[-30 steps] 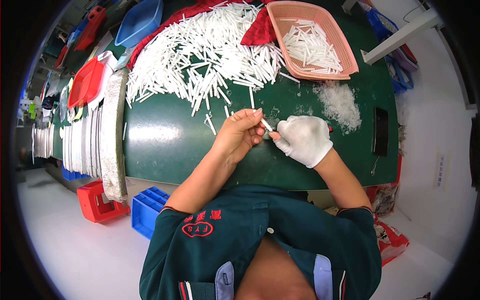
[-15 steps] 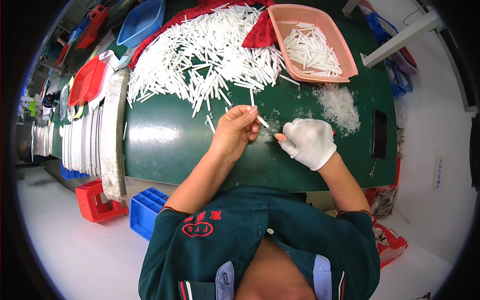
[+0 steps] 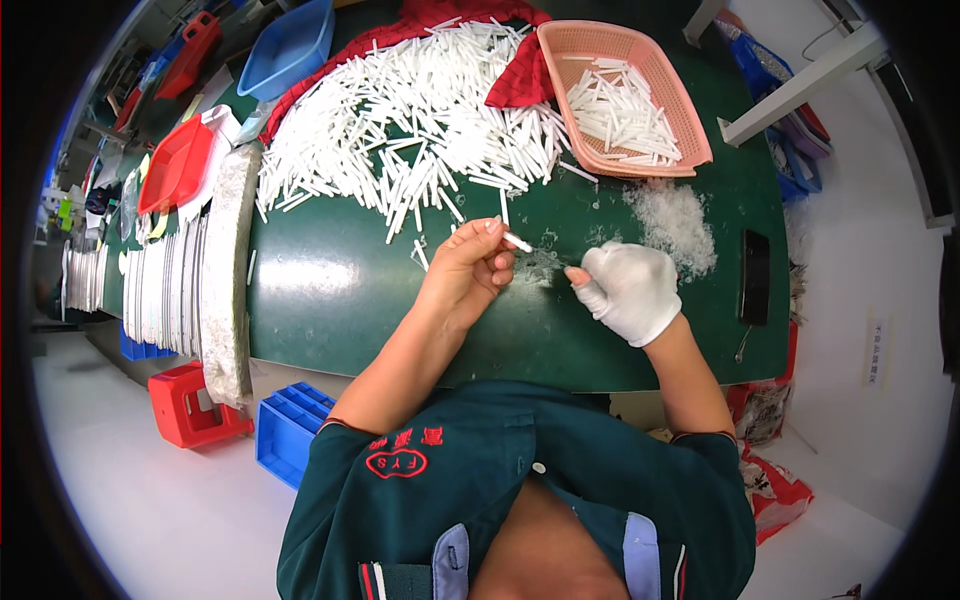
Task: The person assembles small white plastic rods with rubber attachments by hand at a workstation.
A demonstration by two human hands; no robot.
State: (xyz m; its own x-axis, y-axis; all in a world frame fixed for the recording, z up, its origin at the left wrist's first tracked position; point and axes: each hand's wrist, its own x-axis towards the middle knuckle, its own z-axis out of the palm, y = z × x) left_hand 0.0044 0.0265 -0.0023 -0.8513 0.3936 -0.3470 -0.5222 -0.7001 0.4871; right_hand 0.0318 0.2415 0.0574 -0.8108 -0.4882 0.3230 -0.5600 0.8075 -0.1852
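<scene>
My left hand (image 3: 468, 262), bare, pinches a short white plastic stick (image 3: 516, 242) between thumb and fingertips, its free end toward the right. Across from it my right hand (image 3: 632, 290) is closed, in a white glove with the thumb tip bare. What it grips is hidden; a thin, faint sliver shows between the thumb and the stick, too fine to name. Beyond my hands a big heap of similar white sticks (image 3: 400, 130) covers the green table (image 3: 420, 355). More sticks lie in a pink basket (image 3: 692, 120) at the back right.
Clear scraps (image 3: 680, 225) are piled right of my right hand. A dark phone (image 3: 755, 278) lies near the right edge. Red cloth (image 3: 520, 75) borders the heap. Stacked flat boards (image 3: 165, 285), a red tray (image 3: 175, 165) and a blue bin (image 3: 290, 50) stand leftward.
My right hand has moved a little to the right, away from the stick. My left hand still pinches the stick, now tilted flatter. The whole view has shifted slightly.
</scene>
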